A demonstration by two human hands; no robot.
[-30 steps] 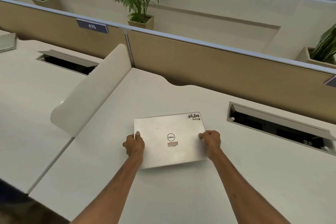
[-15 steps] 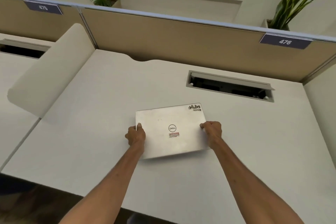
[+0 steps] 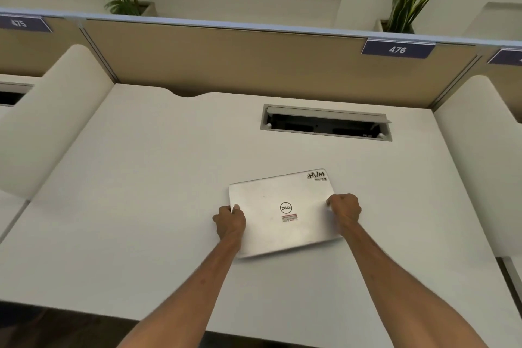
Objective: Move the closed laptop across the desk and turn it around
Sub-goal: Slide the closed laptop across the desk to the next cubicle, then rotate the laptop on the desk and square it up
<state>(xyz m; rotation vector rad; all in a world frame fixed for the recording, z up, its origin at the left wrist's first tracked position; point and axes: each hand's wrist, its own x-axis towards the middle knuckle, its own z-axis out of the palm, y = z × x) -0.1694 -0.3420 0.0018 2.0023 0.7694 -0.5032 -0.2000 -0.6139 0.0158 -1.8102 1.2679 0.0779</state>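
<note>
A closed silver laptop (image 3: 278,200) with a Dell logo, a small red label and a black sticker in its far right corner is in the middle of the white desk (image 3: 141,206). Its lid is slightly skewed, the right side farther from me. My left hand (image 3: 229,222) grips its left edge, thumb on the lid. My right hand (image 3: 345,208) grips its right edge. A shadow under the near edge suggests that side is a little raised.
An open cable hatch (image 3: 326,123) is sunk in the desk beyond the laptop. A tan partition (image 3: 226,56) with tag 476 (image 3: 397,50) closes the back. Curved white side dividers stand at left (image 3: 53,116) and right (image 3: 477,150). Plants stand behind.
The laptop, held in both hands, has shifted rightward along the desk, from beside the left divider to in front of the cable hatch. My view has swung right with it.
</note>
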